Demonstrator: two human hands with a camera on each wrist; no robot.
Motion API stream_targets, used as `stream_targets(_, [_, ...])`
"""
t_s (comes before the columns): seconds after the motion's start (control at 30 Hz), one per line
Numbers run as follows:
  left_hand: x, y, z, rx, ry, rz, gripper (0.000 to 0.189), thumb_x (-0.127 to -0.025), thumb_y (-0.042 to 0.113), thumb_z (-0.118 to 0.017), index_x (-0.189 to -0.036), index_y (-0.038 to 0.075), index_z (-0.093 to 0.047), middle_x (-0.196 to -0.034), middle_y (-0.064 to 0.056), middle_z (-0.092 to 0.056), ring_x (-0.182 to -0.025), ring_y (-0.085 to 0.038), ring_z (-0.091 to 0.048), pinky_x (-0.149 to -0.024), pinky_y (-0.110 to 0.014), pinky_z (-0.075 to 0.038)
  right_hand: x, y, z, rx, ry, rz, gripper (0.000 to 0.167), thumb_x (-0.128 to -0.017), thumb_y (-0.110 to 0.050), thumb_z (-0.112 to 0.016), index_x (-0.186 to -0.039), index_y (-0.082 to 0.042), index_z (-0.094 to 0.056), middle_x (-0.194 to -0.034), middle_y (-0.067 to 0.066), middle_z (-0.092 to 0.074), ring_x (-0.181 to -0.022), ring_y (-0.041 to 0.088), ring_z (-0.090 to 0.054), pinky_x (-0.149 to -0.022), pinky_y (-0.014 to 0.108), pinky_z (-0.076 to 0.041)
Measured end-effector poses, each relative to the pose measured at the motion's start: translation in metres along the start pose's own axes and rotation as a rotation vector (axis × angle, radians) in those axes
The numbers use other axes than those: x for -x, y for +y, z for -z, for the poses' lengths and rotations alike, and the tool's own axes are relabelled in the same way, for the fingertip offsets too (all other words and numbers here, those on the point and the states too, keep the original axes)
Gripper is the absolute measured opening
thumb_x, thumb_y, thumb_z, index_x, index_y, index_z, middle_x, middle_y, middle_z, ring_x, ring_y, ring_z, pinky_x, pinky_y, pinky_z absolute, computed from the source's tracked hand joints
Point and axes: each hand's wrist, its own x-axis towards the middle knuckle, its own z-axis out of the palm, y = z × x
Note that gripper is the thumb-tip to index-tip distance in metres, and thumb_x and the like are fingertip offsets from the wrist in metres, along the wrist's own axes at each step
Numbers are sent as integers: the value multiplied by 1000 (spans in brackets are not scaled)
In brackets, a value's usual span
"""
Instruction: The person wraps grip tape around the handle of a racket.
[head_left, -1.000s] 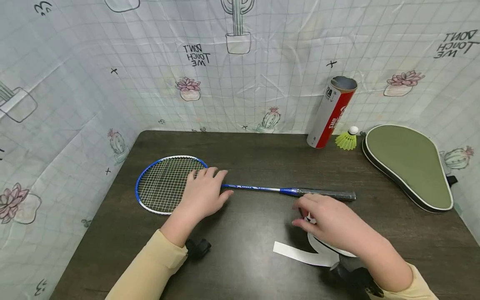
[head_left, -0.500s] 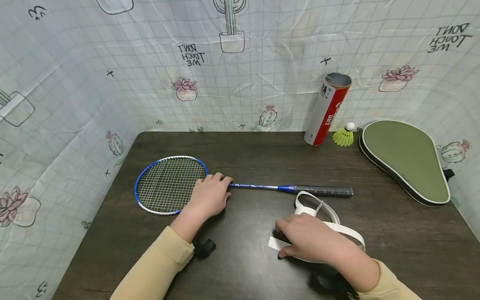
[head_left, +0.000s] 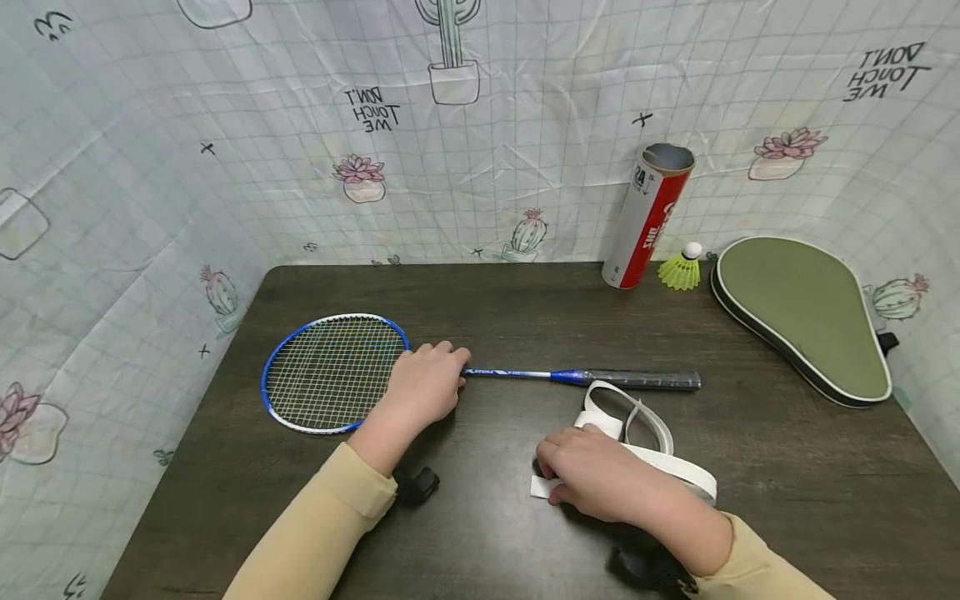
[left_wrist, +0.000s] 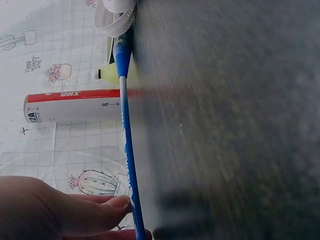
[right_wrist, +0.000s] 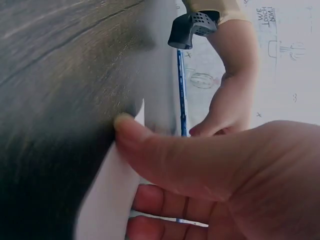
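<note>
A blue and white badminton racket (head_left: 336, 375) lies across the table with its strung head to the left and its dark handle (head_left: 637, 379) to the right. My left hand (head_left: 426, 383) pinches the shaft (left_wrist: 129, 155) just below the head, thumb and fingers at its sides. Near the handle lies a loosely looped length of white grip tape (head_left: 667, 467), perforated in the left wrist view. My right hand (head_left: 600, 475) holds the tape's flat end, and in the right wrist view the thumb presses on the strip (right_wrist: 112, 195) with fingers behind it. My palm hides part of the loops.
At the back stands a red and white shuttlecock tube (head_left: 647, 217), beside a yellow shuttlecock (head_left: 681, 267). A green racket case (head_left: 802, 317) lies at the right edge. Patterned cloth (head_left: 300, 108) hangs around the dark wooden table (head_left: 480, 308).
My left hand has come from over the strings onto the shaft and closed on it. My right hand has moved left and nearer, from above the tape loops to the strip's end, which it now grips.
</note>
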Motion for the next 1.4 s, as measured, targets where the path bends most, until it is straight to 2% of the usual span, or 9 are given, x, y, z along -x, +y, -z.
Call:
stream_targets(0.2, [-4, 0, 0, 14, 17, 6, 20, -101, 33, -68, -119, 25, -70, -109, 0, -68, -94, -25, -67, -75, -42, -55, -2, 0, -1, -15, -16, 12, 33, -77, -25, -88, -82, -24, -56, -78, -16, -49, -78, 7, -55, -72, 32, -38])
stream_targets(0.4, [-9, -3, 1, 22, 31, 15, 14, -99, 32, -70, -112, 26, -72, -106, 1, -67, -93, -24, -66, -74, -43, -56, -3, -1, 1, -15, -21, 8, 39, -78, -23, -88, -101, -23, -57, -89, -13, -65, -85, 13, -64, -76, 36, -43])
stream_targets(0.5, [-13, -4, 4, 11, 41, 15, 11, -99, 32, -70, -109, 27, -73, -104, 1, -67, -92, -23, -65, -72, -42, -56, -4, 0, 4, 1, -2, 18, 41, -77, -21, -88, -106, -23, -58, -90, -11, -69, -85, 16, -65, -77, 37, -44])
stream_targets(0.67, [-19, -5, 9, 4, 80, 10, 7, -99, 32, -70, -102, 26, -73, -99, 2, -65, -87, -22, -62, -69, -41, -55, -8, 3, 8, 20, 34, 17, 36, -76, -19, -88, -100, -21, -60, -85, -11, -64, -84, 15, -65, -77, 37, -44])
stream_targets(0.87, [-20, -6, 5, 18, 30, 5, 7, -98, 34, -72, -98, 27, -71, -98, 2, -63, -89, -23, -61, -70, -41, -54, -7, 3, 5, 32, 17, 37, 26, -78, -17, -85, -91, -20, -64, -80, -13, -60, -78, 11, -62, -70, 33, -41])
stream_targets(1.07, [-21, -8, 2, 11, 42, -8, 6, -98, 31, -73, -94, 26, -71, -95, 2, -62, -87, -23, -60, -69, -39, -54, -8, 5, 6, 50, 23, 40, 18, -83, -17, -82, -90, -20, -65, -81, -13, -63, -77, 10, -63, -70, 33, -42])
stream_targets(1.23, [-19, -9, 3, 16, 62, -16, 11, -98, 25, -71, -89, 23, -66, -88, 5, -63, -84, -21, -64, -68, -38, -52, -7, 8, 12, 23, 34, 41, 23, -86, -17, -80, -82, -24, -58, -73, -16, -59, -67, 5, -58, -67, 34, -44])
stream_targets(1.4, [-15, -9, 5, 109, 99, -49, 8, -100, 20, -68, -93, 17, -64, -88, 3, -62, -76, -19, -64, -65, -34, -53, -2, 12, 18, -52, 74, 21, 27, -91, -18, -79, -82, -23, -53, -70, -17, -53, -62, 1, -47, -62, 29, -43])
